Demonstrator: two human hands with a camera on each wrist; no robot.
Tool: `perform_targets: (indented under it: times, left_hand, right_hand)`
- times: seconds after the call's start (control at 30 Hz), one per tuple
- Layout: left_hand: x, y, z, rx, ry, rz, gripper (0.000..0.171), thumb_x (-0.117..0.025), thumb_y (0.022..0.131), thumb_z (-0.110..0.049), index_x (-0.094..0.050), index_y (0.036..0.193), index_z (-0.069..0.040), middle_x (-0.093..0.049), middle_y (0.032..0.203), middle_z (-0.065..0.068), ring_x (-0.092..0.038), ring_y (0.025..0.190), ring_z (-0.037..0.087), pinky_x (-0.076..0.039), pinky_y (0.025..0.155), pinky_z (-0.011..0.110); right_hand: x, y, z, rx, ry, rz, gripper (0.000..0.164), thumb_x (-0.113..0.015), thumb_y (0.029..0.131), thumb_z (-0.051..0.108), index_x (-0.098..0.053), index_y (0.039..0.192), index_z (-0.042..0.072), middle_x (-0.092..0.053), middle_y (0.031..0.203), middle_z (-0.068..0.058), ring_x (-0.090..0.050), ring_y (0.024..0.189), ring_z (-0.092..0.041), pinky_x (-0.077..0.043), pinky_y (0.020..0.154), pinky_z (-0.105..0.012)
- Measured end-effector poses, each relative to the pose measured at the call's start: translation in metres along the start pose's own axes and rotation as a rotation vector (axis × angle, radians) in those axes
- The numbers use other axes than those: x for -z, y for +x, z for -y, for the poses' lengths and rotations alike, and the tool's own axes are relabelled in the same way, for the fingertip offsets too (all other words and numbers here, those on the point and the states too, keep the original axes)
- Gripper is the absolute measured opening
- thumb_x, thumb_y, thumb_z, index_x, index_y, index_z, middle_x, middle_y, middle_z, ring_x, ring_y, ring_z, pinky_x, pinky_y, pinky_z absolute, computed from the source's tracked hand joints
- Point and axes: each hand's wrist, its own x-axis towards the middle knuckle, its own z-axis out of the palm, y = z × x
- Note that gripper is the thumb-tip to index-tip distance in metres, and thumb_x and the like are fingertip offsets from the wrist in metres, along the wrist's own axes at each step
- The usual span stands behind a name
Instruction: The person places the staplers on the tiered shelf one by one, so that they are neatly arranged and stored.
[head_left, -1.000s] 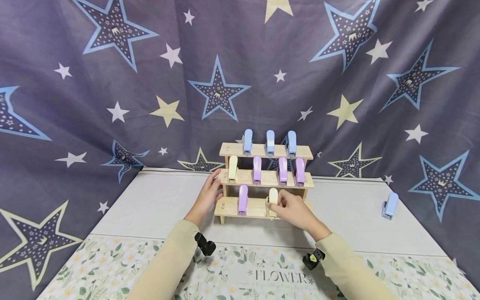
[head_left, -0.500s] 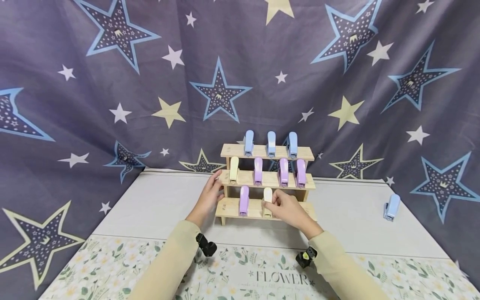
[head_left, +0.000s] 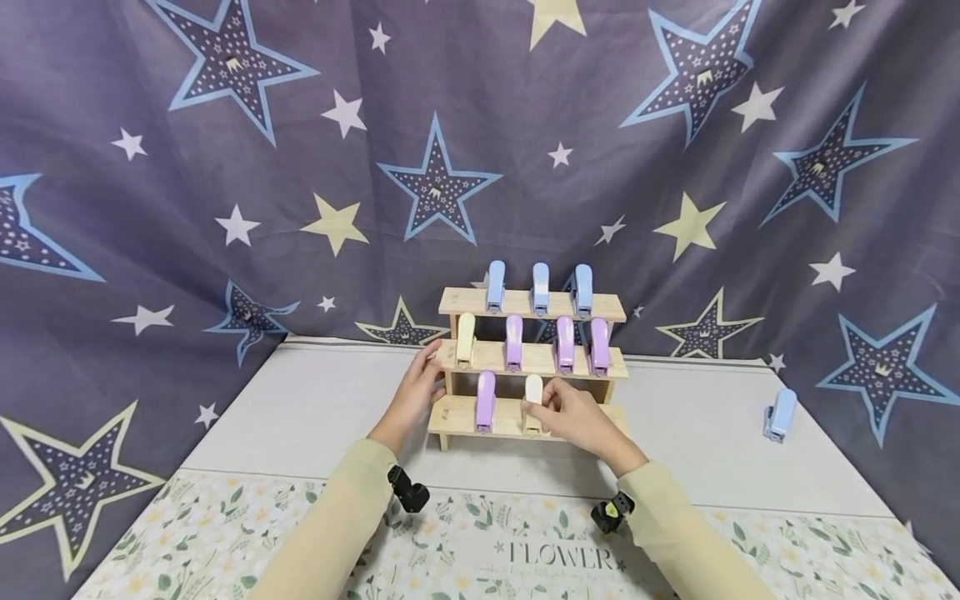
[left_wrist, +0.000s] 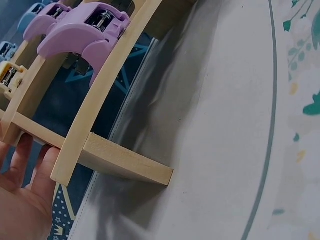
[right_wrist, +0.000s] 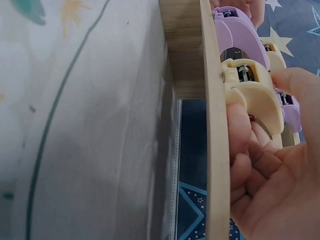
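Observation:
My right hand (head_left: 573, 414) pinches a cream mini stapler (head_left: 533, 396) that stands upright on the bottom board of a three-tier wooden rack (head_left: 447, 427). In the right wrist view the thumb lies on one side of this cream stapler (right_wrist: 262, 102), with curled fingers under its other side. Just left of it is a purple mini stapler (head_left: 486, 402). My left hand (head_left: 411, 398) rests against the rack's left end at the middle board. Extended fingers (left_wrist: 44, 172) touch the wooden side piece in the left wrist view.
On the middle board stand a cream stapler (head_left: 465, 337) and three purple ones, such as the rightmost purple stapler (head_left: 598, 343). Three blue staplers, including the middle blue one (head_left: 540, 285), line the top board. Another blue stapler (head_left: 782, 413) stands far right on the table. A starry curtain (head_left: 300, 150) hangs behind.
My right hand has shifted the cream stapler a little left along the bottom board, nearer the purple one, mostly in the first half second. The left hand stays at the rack's end.

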Motion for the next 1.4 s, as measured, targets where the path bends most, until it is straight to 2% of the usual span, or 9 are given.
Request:
perform_targets:
  times: [0.23,0.5,0.67,0.8,1.1,1.3,1.4]
  left_hand:
    - [0.0,-0.001,0.001,0.005,-0.002,-0.004,0.049,-0.034,0.11,-0.023,-0.028,0.158,-0.016,-0.037,0.148,0.024,-0.038,0.137,0.042,-0.036,0.112,0.056]
    - [0.0,-0.001,-0.004,0.003,-0.009,0.019,0.051,-0.033,0.111,-0.022,-0.024,0.159,-0.011,-0.034,0.15,0.027,-0.035,0.138,0.046,-0.033,0.113,0.059]
    - [-0.001,0.001,0.0,-0.003,-0.005,0.0,0.049,-0.035,0.11,-0.024,-0.028,0.158,-0.016,-0.038,0.147,0.024,-0.038,0.137,0.042,-0.036,0.112,0.056]
    - [-0.001,0.001,0.001,-0.006,-0.003,-0.007,0.048,-0.034,0.11,-0.022,-0.029,0.158,-0.015,-0.04,0.146,0.024,-0.039,0.137,0.042,-0.037,0.112,0.056]
    - [-0.001,-0.001,0.001,-0.016,-0.011,0.004,0.049,-0.035,0.11,-0.022,-0.027,0.158,-0.014,-0.038,0.145,0.025,-0.038,0.137,0.044,-0.035,0.113,0.058]
    - [0.001,0.0,0.0,-0.005,0.015,-0.01,0.048,-0.034,0.11,-0.022,-0.029,0.158,-0.015,-0.038,0.148,0.025,-0.038,0.138,0.044,-0.036,0.112,0.057]
    - [0.0,-0.001,-0.001,-0.001,0.019,-0.01,0.048,-0.033,0.111,-0.022,-0.029,0.158,-0.015,-0.039,0.147,0.024,-0.039,0.137,0.043,-0.037,0.112,0.057]
  right_hand:
    - [0.006,-0.008,-0.005,0.042,0.057,0.008,0.034,-0.059,0.1,0.046,-0.057,0.105,0.013,-0.065,0.075,0.001,-0.061,0.064,-0.015,-0.047,0.056,-0.03]
    - [0.031,-0.022,-0.024,0.081,0.037,0.011,0.022,-0.06,0.102,0.029,-0.061,0.107,0.008,-0.066,0.079,0.0,-0.063,0.069,-0.015,-0.053,0.062,-0.031]
    - [0.049,-0.033,-0.043,0.069,0.027,-0.028,0.017,-0.062,0.101,0.024,-0.062,0.105,0.007,-0.065,0.077,0.0,-0.063,0.069,-0.016,-0.055,0.062,-0.029]
    - [0.066,-0.045,-0.06,0.051,-0.005,-0.084,0.015,-0.063,0.099,0.019,-0.062,0.104,0.006,-0.066,0.075,-0.002,-0.063,0.068,-0.017,-0.054,0.058,-0.027]
    - [0.126,-0.07,-0.117,-0.055,-0.147,-0.216,0.022,-0.058,0.099,0.019,-0.061,0.108,-0.001,-0.071,0.08,-0.006,-0.067,0.068,-0.022,-0.052,0.057,-0.026]
    - [0.164,-0.086,-0.161,-0.18,-0.282,-0.3,0.031,-0.055,0.098,0.021,-0.059,0.11,-0.007,-0.071,0.08,-0.009,-0.062,0.065,-0.016,-0.048,0.058,-0.031]
    - [0.181,-0.094,-0.175,-0.247,-0.31,-0.319,0.036,-0.054,0.098,0.025,-0.057,0.113,-0.008,-0.069,0.081,-0.011,-0.061,0.067,-0.017,-0.047,0.057,-0.033]
